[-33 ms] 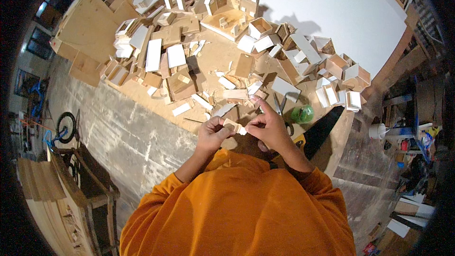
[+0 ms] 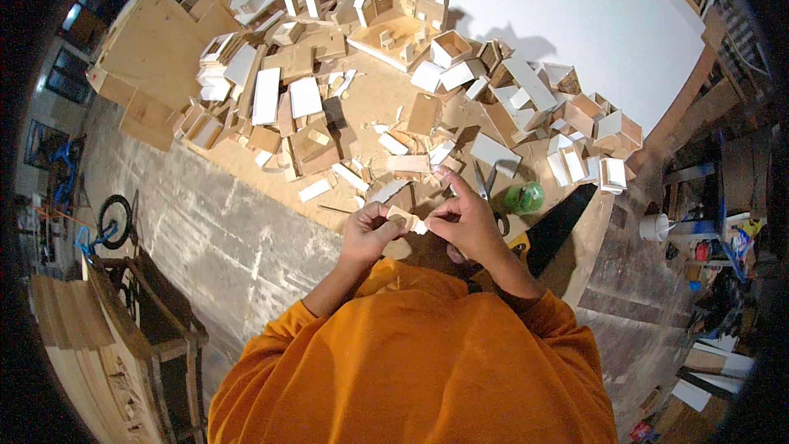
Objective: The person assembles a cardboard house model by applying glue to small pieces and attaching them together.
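Note:
Close in front of my chest, my left hand pinches a small pale wooden piece between thumb and fingers. At its right end is a little white bit, and the fingertips of my right hand close on it there. The right index finger stretches up and away. Which small part this is, I cannot make out. Beyond the hands lie wood offcuts and shavings. Scissors lie just past my right hand, beside a round green container.
Miniature wooden houses and boxes crowd the board, including a model house at the back. A handsaw with a yellow handle lies at right. White sheet material extends behind. A wooden rack stands at left, a white bucket at right.

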A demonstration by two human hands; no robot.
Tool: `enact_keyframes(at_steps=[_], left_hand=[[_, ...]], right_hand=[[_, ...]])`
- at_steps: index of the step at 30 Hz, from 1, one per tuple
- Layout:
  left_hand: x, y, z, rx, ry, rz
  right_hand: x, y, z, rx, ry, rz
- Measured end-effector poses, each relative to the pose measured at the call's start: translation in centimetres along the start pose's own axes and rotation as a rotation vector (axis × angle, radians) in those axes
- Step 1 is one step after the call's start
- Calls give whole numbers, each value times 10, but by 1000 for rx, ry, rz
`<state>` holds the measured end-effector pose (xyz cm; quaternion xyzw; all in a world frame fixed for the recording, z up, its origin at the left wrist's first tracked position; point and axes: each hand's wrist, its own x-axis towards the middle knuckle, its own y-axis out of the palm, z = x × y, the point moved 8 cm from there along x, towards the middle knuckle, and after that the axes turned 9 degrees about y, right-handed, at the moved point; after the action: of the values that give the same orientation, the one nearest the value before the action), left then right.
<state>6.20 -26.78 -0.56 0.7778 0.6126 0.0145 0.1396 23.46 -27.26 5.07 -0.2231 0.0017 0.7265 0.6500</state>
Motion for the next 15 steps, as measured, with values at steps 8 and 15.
enact_keyframes(at_steps=[8,15], left_hand=[[-2,1,6,-98,-82,-20],[-6,8,13,-230,-279,-53]], right_hand=[[-3,-3,8,-36,-74,-87],[-3,-5,10,-53,-93,-108]])
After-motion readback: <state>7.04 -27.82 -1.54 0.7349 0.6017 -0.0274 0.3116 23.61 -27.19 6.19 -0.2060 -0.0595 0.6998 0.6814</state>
